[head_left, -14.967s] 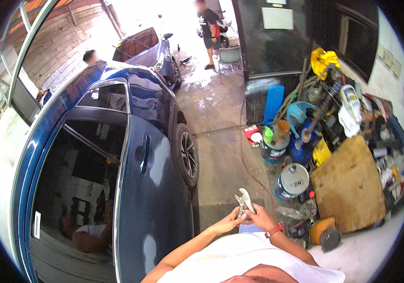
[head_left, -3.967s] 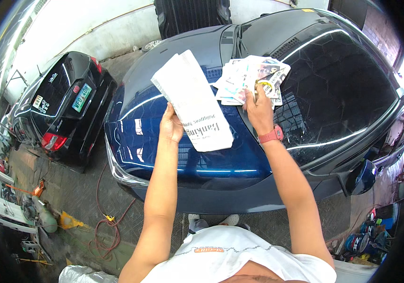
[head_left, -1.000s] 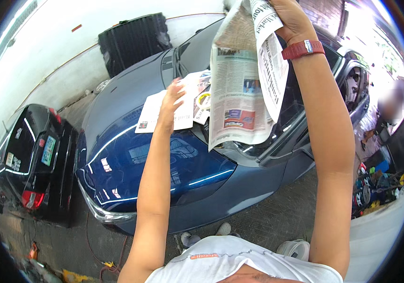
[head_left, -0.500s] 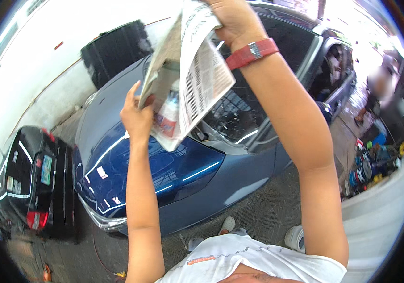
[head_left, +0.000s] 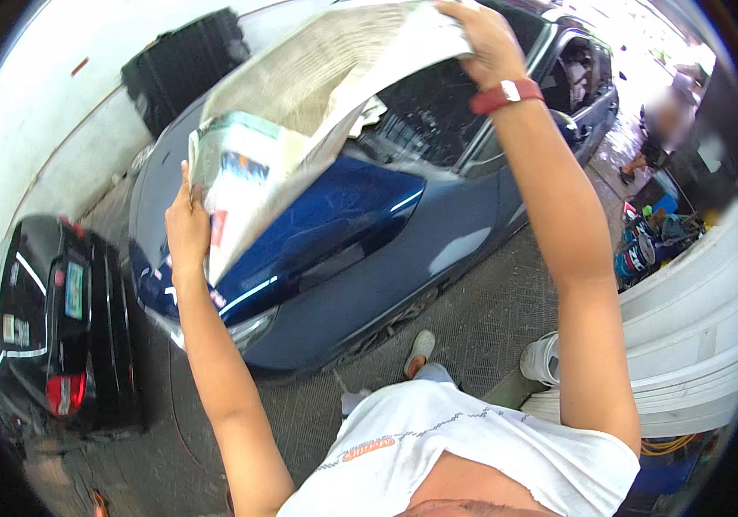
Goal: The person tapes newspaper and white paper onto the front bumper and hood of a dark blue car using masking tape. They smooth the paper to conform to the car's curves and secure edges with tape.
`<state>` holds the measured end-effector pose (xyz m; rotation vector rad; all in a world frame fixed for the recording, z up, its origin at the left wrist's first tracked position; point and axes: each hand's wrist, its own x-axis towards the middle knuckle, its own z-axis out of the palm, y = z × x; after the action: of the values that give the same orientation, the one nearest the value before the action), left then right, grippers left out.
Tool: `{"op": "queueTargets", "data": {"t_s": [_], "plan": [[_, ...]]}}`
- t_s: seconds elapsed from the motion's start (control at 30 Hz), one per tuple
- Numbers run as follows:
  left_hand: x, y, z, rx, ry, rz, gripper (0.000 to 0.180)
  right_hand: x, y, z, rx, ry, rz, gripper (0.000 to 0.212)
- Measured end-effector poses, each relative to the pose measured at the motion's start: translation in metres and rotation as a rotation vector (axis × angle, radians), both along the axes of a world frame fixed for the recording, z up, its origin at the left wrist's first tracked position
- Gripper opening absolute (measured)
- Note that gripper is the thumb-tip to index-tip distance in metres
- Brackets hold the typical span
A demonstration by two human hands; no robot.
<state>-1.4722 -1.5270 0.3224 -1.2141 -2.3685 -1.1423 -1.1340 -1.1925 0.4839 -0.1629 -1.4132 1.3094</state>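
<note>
A newspaper (head_left: 317, 95) is stretched out between my two raised hands, its sheets bowed and partly unfolded. My left hand (head_left: 188, 228) pinches the lower left edge, with one finger pointing up along the paper. Higher up and to the right, my right hand (head_left: 491, 52), with a red band at the wrist, grips the paper's other end. Below and behind the sheets is a dark blue car, its glossy hood (head_left: 317, 228) partly hidden by the newspaper. More paper (head_left: 369, 116) shows near the windshield.
A black car (head_left: 50, 319) stands at the left. A large black box-like object (head_left: 183, 69) is by the white wall. On the right are a blurred person (head_left: 666, 121), containers (head_left: 636, 246), a white bucket (head_left: 543, 358) and pale ribbed panels (head_left: 688, 327).
My hands have moved apart, the left one down and leftward, the right one rightward. The newspaper has opened from a narrow fold into a wide spread. My view has shifted slightly.
</note>
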Motion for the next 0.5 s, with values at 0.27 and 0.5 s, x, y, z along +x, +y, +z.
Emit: {"op": "queueTargets", "data": {"t_s": [0.27,0.5], "plan": [[-0.017,-0.161,-0.106,0.059,-0.637,-0.065,0.039,0.093,-0.077,-0.211,-0.433,-0.239,-0.017,0.038],[0.063,-0.254,-0.222,0.124,-0.864,0.097,0.084,0.149,-0.175,-0.428,-0.872,-0.176,0.079,0.035]]}}
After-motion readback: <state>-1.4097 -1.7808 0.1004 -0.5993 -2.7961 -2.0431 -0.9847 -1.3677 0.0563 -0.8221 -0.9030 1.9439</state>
